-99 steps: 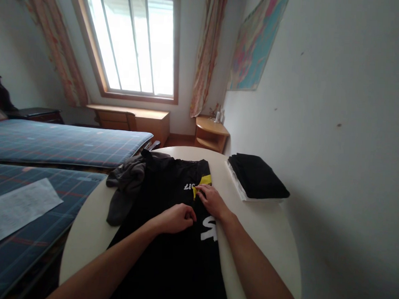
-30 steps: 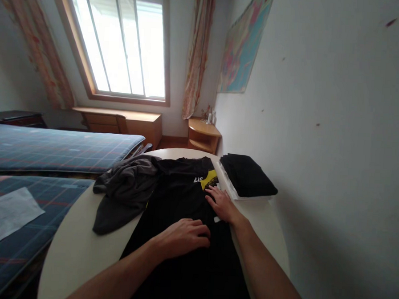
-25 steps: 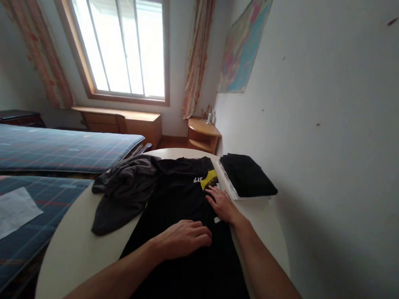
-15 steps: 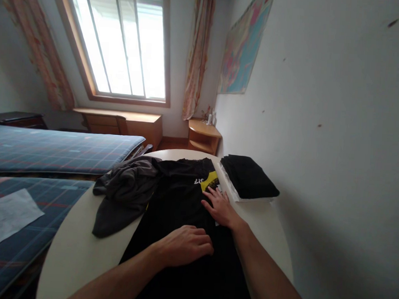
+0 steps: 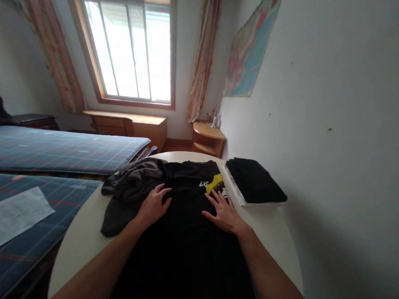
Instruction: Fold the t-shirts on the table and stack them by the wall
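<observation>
A black T-shirt (image 5: 188,238) with a yellow and white print lies spread on the round white table (image 5: 80,246), its collar toward the far edge. My right hand (image 5: 224,213) rests on its right side beside the print, fingers spread. On the shirt's left edge is my left hand (image 5: 153,206), fingers apart and slightly bent, close to a crumpled dark grey garment (image 5: 130,186). Neither hand grips anything that shows. Part of the print is hidden under my right fingers.
A stack of folded black cloth (image 5: 256,181) sits on a white base at the table's right, near the wall. Left of the table are beds with blue plaid mattresses (image 5: 68,151), a paper sheet (image 5: 15,218) on the nearer one. A corner shelf (image 5: 209,132) stands beyond.
My left hand has moved from the shirt's middle up and left to its left edge, and its fingers have opened out. My right hand stays by the print. The view has shifted slightly.
</observation>
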`<action>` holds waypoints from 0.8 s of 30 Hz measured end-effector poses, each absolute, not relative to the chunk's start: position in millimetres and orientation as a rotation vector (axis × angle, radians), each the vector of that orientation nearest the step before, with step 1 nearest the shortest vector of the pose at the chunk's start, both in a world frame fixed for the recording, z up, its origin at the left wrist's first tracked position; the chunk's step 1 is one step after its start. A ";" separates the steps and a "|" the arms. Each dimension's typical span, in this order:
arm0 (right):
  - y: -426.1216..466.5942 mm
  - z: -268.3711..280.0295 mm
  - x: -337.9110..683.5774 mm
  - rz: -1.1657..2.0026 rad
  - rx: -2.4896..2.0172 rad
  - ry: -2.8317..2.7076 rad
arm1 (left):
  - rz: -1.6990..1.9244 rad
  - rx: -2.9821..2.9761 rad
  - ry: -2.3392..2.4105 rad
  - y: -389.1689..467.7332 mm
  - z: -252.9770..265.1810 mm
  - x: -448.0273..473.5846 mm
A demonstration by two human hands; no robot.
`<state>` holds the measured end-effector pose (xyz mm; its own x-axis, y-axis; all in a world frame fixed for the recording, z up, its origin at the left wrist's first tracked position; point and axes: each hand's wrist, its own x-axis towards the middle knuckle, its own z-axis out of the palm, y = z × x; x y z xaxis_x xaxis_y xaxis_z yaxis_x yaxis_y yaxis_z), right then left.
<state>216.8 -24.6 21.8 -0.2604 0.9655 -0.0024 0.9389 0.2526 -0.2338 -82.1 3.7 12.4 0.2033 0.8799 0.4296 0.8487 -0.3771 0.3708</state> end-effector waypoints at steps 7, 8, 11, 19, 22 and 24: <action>-24.5 21.2 216.0 0.279 -1.831 -2.357 | 0.827 2.664 1.350 -37.0 37.2 -53.6; -23.9 21.5 216.0 0.291 -1.841 -2.353 | 0.717 2.695 1.131 -48.1 42.1 -45.3; -20.8 21.8 217.5 0.293 -1.852 -2.332 | 0.432 2.734 0.557 -82.2 47.7 -18.7; -13.2 15.3 224.8 0.249 -1.738 -2.406 | 0.222 2.810 0.205 -122.4 38.8 14.5; -15.8 14.8 229.9 0.248 -1.752 -2.439 | 0.242 2.894 0.195 -125.5 33.3 21.5; -20.9 14.9 236.4 0.225 -1.742 -2.456 | 0.285 2.960 0.183 -129.5 23.7 31.8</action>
<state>236.4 -20.9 14.9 -0.3295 0.9441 0.0137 0.9258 0.3259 -0.1913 31.8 -129.5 23.7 0.9743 0.1370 0.1789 0.1061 -0.9794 0.1718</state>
